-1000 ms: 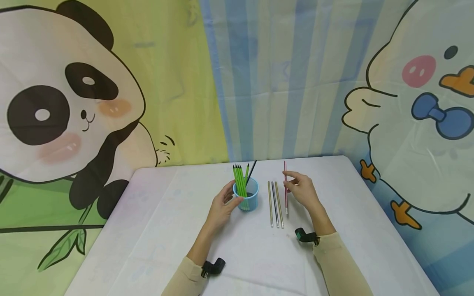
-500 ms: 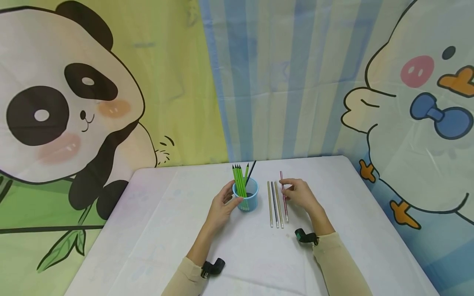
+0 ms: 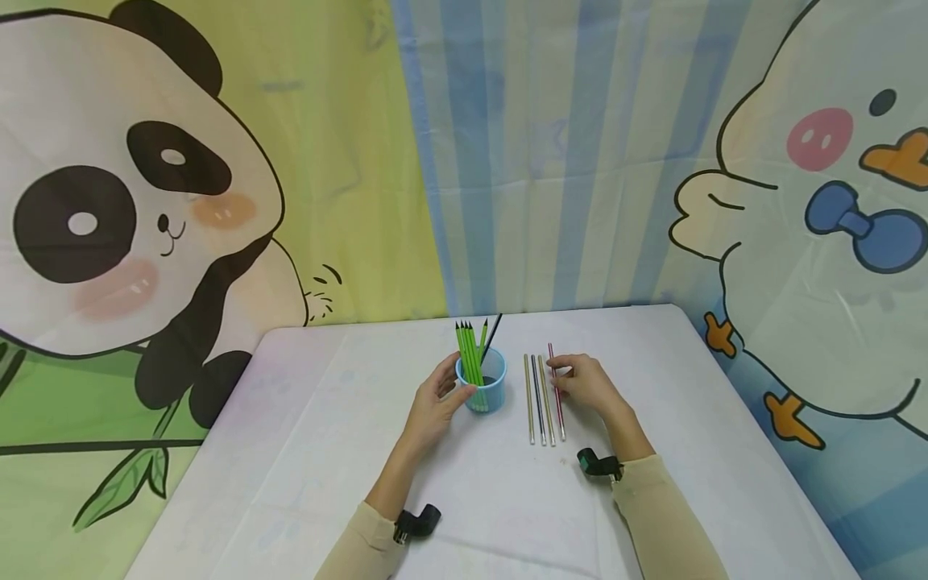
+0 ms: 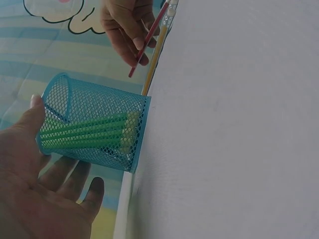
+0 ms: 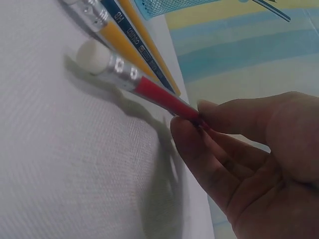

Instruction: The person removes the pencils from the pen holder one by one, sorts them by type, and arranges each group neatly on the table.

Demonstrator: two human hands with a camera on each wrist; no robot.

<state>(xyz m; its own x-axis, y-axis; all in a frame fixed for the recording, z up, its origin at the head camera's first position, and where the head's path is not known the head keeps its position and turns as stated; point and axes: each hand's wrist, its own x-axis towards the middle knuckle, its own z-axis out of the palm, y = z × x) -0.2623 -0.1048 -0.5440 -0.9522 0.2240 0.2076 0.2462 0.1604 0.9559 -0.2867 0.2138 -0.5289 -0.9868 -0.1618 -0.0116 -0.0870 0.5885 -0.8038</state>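
Head view: toward the table's [image 3: 290, 451] far edge, three pencils [image 3: 538, 399] lie aligned; the right hand [image 3: 589, 383] pinches the red pencil [image 3: 559, 411], not yet released; the left hand [image 3: 435, 407] grips the cup [image 3: 495, 396].

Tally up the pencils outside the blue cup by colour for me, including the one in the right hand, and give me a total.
Yellow pencils: 2
Dark blue pencil: 1
Red pencil, pinched in the right hand: 1
Total: 4
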